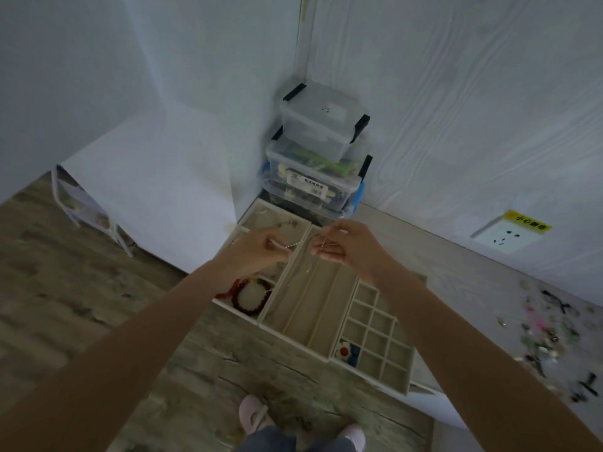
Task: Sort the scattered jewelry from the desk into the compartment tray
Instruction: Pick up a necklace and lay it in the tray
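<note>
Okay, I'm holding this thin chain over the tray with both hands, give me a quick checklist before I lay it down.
1. Left hand pinches one end of the chain: ok.
2. Right hand pinches the other end: ok.
3. Chain free of knots: cannot tell, too fine and blurred.
4. Long slots in the middle tray below the hands have room: ok, though one small pale item lies there.
5. Beaded bracelets sit in their own compartment, clear of the long slots: ok.
6. More jewelry left to sort: not ok, a scattered pile lies on the desk to the right.
</note>
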Demonstrator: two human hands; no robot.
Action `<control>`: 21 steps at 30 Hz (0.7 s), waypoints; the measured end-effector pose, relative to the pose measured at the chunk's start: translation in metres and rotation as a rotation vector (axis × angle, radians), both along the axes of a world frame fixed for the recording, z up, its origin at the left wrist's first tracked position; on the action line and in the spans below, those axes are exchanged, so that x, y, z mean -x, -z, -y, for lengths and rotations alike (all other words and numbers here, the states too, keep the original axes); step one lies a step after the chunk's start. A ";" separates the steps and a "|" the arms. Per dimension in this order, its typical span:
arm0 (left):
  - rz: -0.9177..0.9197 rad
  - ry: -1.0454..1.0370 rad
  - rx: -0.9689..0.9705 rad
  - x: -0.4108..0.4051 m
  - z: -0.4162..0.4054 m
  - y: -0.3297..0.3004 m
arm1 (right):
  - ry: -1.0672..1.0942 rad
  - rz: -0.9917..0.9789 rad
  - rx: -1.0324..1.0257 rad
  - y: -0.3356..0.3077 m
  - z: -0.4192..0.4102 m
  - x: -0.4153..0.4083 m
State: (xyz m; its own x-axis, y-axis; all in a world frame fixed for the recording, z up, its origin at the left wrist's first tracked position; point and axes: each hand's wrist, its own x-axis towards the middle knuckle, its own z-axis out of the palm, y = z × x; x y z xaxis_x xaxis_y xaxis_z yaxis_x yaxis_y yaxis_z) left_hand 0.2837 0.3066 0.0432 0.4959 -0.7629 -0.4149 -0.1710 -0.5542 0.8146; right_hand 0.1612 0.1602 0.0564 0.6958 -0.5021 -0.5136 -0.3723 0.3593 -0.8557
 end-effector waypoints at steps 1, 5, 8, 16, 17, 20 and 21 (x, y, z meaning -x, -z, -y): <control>-0.017 0.019 0.012 0.004 0.003 -0.001 | -0.044 0.022 -0.009 -0.001 -0.001 -0.002; -0.093 0.134 0.078 0.020 0.014 -0.003 | -0.061 0.094 -0.011 -0.002 -0.002 -0.010; -0.066 0.144 0.066 0.022 0.015 -0.001 | 0.010 0.097 0.024 0.002 0.003 -0.010; 0.023 0.145 0.034 0.003 -0.006 0.003 | 0.148 -0.161 0.240 0.039 0.019 -0.003; 0.048 0.147 0.028 0.002 -0.007 0.002 | 0.148 -0.187 0.287 0.045 0.021 -0.003; 0.155 0.114 0.024 0.000 -0.010 -0.001 | 0.089 -0.319 0.526 0.060 0.023 -0.006; 0.174 0.100 0.030 0.001 -0.010 0.000 | 0.039 -0.374 0.631 0.062 0.023 -0.007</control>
